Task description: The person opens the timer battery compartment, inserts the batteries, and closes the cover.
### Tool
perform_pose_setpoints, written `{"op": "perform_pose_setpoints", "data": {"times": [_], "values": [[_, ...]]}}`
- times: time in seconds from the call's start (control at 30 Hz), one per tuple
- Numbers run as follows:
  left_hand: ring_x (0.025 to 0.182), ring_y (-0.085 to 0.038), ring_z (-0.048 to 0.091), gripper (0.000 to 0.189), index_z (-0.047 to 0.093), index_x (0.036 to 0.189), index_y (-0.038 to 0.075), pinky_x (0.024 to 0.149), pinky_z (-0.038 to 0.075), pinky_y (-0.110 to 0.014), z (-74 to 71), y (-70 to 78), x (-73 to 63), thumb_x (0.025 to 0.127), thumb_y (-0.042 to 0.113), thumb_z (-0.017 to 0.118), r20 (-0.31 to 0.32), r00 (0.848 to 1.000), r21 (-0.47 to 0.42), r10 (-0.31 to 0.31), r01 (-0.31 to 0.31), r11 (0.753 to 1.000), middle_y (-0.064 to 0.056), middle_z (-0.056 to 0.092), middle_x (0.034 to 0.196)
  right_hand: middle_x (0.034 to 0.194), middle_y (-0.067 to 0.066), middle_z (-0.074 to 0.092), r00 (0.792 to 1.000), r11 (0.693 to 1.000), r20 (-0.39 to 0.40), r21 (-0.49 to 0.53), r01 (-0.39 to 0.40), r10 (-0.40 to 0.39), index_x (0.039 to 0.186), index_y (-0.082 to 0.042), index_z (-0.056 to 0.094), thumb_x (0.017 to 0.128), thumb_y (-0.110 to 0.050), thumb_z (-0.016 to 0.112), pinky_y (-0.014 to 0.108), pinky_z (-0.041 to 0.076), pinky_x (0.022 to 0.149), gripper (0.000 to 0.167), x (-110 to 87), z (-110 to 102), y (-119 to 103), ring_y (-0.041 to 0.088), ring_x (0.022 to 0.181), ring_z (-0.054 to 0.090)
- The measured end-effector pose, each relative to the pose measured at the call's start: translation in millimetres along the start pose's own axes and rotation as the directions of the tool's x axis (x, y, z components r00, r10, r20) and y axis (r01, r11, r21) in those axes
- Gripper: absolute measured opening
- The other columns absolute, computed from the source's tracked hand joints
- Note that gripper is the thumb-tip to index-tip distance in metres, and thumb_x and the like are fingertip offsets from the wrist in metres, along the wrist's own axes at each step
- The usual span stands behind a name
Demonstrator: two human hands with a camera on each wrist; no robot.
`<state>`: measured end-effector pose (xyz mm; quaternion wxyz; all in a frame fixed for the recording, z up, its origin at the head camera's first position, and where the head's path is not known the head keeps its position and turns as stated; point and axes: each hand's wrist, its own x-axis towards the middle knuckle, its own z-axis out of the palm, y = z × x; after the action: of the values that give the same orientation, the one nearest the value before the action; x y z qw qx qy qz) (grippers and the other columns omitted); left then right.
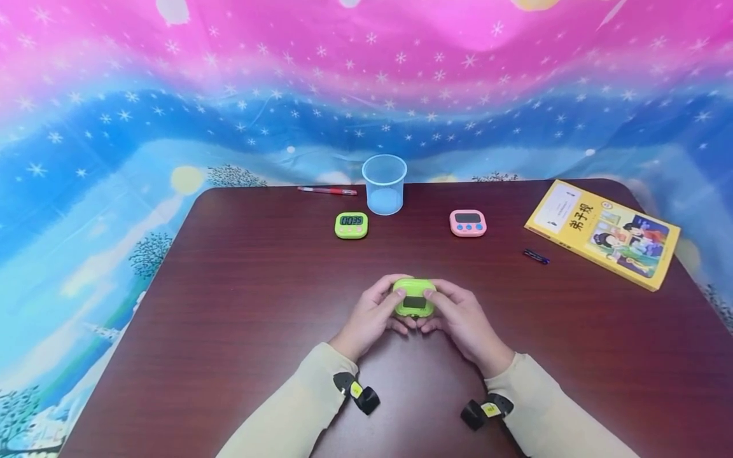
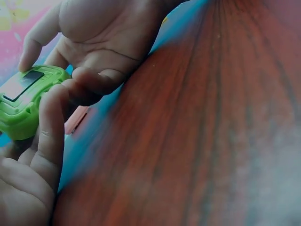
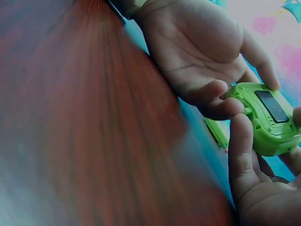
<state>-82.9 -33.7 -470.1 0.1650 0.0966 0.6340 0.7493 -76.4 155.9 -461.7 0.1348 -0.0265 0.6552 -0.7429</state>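
Both hands hold a lime-green digital timer (image 1: 415, 286) above the table, near its middle. A face with a dark rectangle is turned up; no buttons show on it. My left hand (image 1: 369, 318) grips the left side, thumb on top and fingers beneath. The right hand (image 1: 472, 324) grips the right side in the same way. In the left wrist view the timer (image 2: 28, 106) lies between both hands, the right hand (image 2: 108, 42) beyond it. From the right wrist the timer's dark rectangle (image 3: 272, 106) shows clearly, with fingertips at its edge.
Farther back stand a second green timer (image 1: 351, 226) with a lit display, a pink timer (image 1: 467, 223) and a clear bluish cup (image 1: 384, 191). A red pen (image 1: 328, 190) lies beside the cup. On the right are a yellow book (image 1: 607, 232) and a small dark-blue object (image 1: 536, 256).
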Motion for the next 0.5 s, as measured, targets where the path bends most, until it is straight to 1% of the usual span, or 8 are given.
{"op": "perform_pose_setpoints", "data": {"times": [0.07,0.13,0.2,0.3,0.37,0.43,0.5], "values": [[0.073,-0.024,0.071,0.036,0.055,0.141,0.010,0.062,0.063,-0.037,-0.3,1.7,0.2,0.106,0.020,0.052,-0.005,1.000,0.033,0.010,-0.010,0.999,-0.015,0.065,0.109,0.100,0.016,0.067,1.000,0.999,-0.004,-0.035,0.030,-0.030,0.129,0.010,0.056,0.102,-0.011,0.056,0.039,0.064,0.064,0.035,-0.1,-2.8,-1.0,0.023,0.068,0.069],[0.079,-0.027,0.072,0.039,0.054,0.142,0.009,0.067,0.064,-0.040,-0.8,4.2,0.5,0.105,0.020,0.054,-0.007,1.000,0.061,0.017,-0.016,0.998,-0.017,0.064,0.112,0.105,0.018,0.066,0.997,0.995,0.005,-0.071,0.074,-0.074,0.127,0.011,0.057,0.101,-0.008,0.057,0.042,0.064,0.068,0.033,-0.2,-5.9,-2.6,0.025,0.073,0.070],[0.086,-0.030,0.072,0.043,0.049,0.146,0.007,0.074,0.063,-0.042,-2.2,7.5,0.6,0.105,0.020,0.055,0.006,1.000,0.071,0.008,-0.009,0.997,-0.018,0.062,0.119,0.112,0.019,0.065,0.992,0.985,0.023,-0.114,0.127,-0.125,0.127,0.010,0.058,0.100,-0.006,0.059,0.043,0.063,0.073,0.031,-0.3,-9.0,-4.8,0.026,0.080,0.071],[0.096,-0.034,0.070,0.051,0.039,0.150,0.004,0.084,0.062,-0.043,-6.9,12.9,1.0,0.105,0.020,0.055,0.057,0.997,0.034,-0.046,0.044,0.998,-0.021,0.057,0.129,0.118,0.018,0.064,0.980,0.963,0.055,-0.180,0.200,-0.193,0.127,0.005,0.060,0.099,-0.005,0.061,0.041,0.063,0.079,0.030,-0.3,-13.1,-8.3,0.027,0.089,0.070],[0.101,-0.035,0.068,0.054,0.033,0.151,0.002,0.089,0.060,-0.043,-11.5,16.0,1.4,0.105,0.021,0.054,0.098,0.991,0.011,-0.091,0.091,0.996,-0.022,0.054,0.133,0.118,0.015,0.065,0.971,0.942,0.060,-0.235,0.241,-0.233,0.125,0.001,0.064,0.097,-0.003,0.064,0.035,0.062,0.082,0.028,-0.1,-15.7,-9.9,0.025,0.095,0.069],[0.104,-0.035,0.068,0.056,0.032,0.151,-0.001,0.092,0.058,-0.043,-16.8,18.0,1.9,0.105,0.023,0.054,0.135,0.983,-0.001,-0.124,0.125,0.992,-0.024,0.054,0.133,0.118,0.013,0.065,0.959,0.917,0.068,-0.281,0.281,-0.274,0.122,-0.002,0.067,0.094,0.000,0.066,0.029,0.060,0.086,0.029,0.2,-17.6,-10.7,0.022,0.100,0.067],[0.105,-0.035,0.067,0.058,0.032,0.151,-0.003,0.094,0.058,-0.043,-21.4,20.5,1.6,0.105,0.024,0.055,0.167,0.976,-0.001,-0.139,0.142,0.990,-0.026,0.054,0.133,0.118,0.010,0.064,0.946,0.892,0.087,-0.314,0.324,-0.313,0.120,-0.004,0.069,0.090,0.004,0.069,0.025,0.057,0.091,0.031,0.6,-19.1,-10.5,0.018,0.106,0.064]]}}
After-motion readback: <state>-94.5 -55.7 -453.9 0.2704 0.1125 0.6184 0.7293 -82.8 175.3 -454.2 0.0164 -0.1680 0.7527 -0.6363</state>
